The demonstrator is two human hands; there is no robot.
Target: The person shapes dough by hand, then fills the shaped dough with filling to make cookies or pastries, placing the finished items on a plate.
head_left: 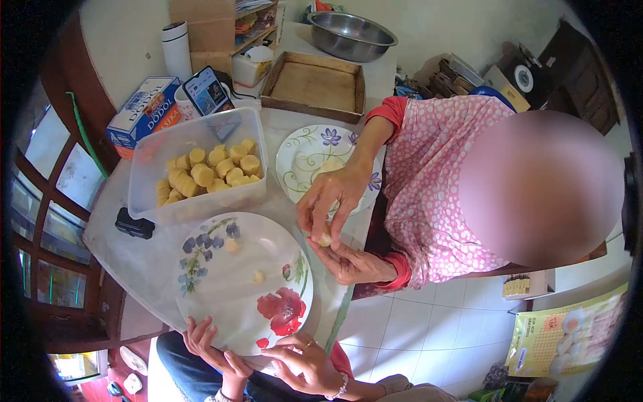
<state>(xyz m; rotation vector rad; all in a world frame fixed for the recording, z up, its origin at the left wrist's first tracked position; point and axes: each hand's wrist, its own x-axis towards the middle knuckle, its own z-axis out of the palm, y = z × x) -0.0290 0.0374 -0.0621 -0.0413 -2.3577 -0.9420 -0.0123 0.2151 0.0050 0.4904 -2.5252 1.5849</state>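
A large white plate (228, 315) with red and blue flowers lies at the near table edge. Two small pale yellow dough-like pieces (258, 277) rest on it. My left hand (213, 348) is at its lower left rim, fingers along the outside and thumb at the near edge, closed on the plate. At the lower right rim is my right hand (305, 365), fingers spread and touching or just over the edge. It wears a ring and a bracelet. Across from me, another person's hands (335, 214) pinch a small pale lump (325, 239) beside a second floral plate (288, 157).
A clear plastic tub (201, 213) of yellow cylindrical pieces stands behind my plate. Around it are a phone (206, 92), a blue box (144, 114) and a black case (134, 223). Farther back are a baking tray (311, 87), a steel basin (353, 37) and a white flask (177, 50).
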